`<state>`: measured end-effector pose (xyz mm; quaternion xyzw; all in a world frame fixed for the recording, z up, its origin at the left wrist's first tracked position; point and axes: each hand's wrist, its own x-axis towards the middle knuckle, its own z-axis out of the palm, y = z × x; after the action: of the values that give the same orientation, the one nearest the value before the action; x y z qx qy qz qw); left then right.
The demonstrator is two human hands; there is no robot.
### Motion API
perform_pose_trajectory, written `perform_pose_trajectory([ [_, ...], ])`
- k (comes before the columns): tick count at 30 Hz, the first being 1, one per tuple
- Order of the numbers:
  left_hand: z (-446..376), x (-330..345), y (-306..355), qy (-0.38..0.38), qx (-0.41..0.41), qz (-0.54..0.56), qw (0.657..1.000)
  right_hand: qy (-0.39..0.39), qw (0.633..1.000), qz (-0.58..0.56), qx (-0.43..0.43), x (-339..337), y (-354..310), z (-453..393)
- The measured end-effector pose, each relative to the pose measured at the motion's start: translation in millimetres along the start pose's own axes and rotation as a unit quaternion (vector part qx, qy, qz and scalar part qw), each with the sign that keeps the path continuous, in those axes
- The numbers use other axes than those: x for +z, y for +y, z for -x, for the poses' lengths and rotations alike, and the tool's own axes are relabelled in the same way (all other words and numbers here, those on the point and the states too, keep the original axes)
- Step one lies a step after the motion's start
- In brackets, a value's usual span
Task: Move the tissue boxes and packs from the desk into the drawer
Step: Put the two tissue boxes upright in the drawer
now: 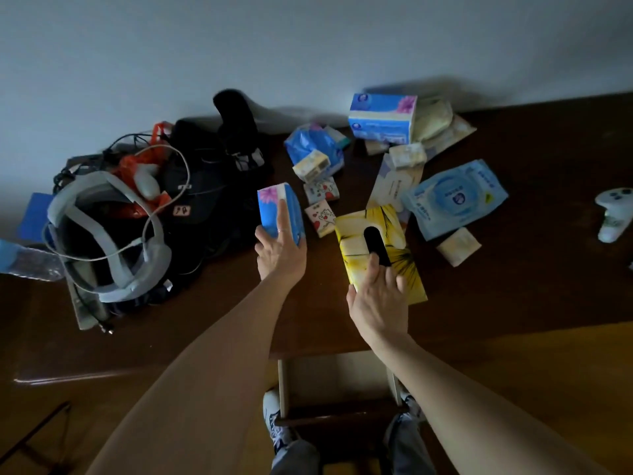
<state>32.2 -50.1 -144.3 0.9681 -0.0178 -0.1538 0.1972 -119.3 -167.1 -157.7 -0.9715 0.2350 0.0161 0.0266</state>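
Open drawer [337, 378] is seen below two reaching arms at the desk [513, 269] edge.
A blue tissue pack [279, 209] is gripped by the left hand [279, 253], long axis pointing away; the yellow tissue box [376, 248], lying lengthwise away on the desk, is grasped by the right hand [378, 299].

Packs [383, 173] on desk [513, 269]; drawer [337, 385] (seemingly open) below.
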Motion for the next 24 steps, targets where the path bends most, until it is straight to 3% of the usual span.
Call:
perform_pose_trajectory([
  [2,9.0,-11.2,-8.8,-0.005,-0.016,0.038,0.999,-0.011,1.000,0.010,0.005,-7.4,-1.7,-2.2],
  [6,67.8,-29.2,-34.5,-0.044,-0.084,0.216,0.972,-0.076,0.997,-0.014,0.023,-35.1,-1.0,11.4],
  [9,133.4,-40.5,-60.2,-0.063,-0.098,0.298,0.948,-0.097,0.991,-0.081,0.038,-61.7,4.8,55.8],
  [12,189.1,-51.8,-81.1,-0.129,-0.132,0.339,0.922,-0.105,0.983,-0.136,0.068,-83.3,10.3,114.7],
  [16,244.9,-37.0,-108.5,-0.192,-0.165,0.332,0.909,-0.129,0.974,-0.151,0.108,-85.2,28.8,180.8],
  [19,276.7,-6.9,-137.5,-0.239,-0.184,0.255,0.919,-0.186,0.969,-0.129,0.104,-68.5,47.2,218.9],
  [24,315.7,39.2,-168.8,-0.217,-0.193,0.136,0.947,-0.229,0.966,-0.122,0.025,-10.2,78.4,254.1],
])
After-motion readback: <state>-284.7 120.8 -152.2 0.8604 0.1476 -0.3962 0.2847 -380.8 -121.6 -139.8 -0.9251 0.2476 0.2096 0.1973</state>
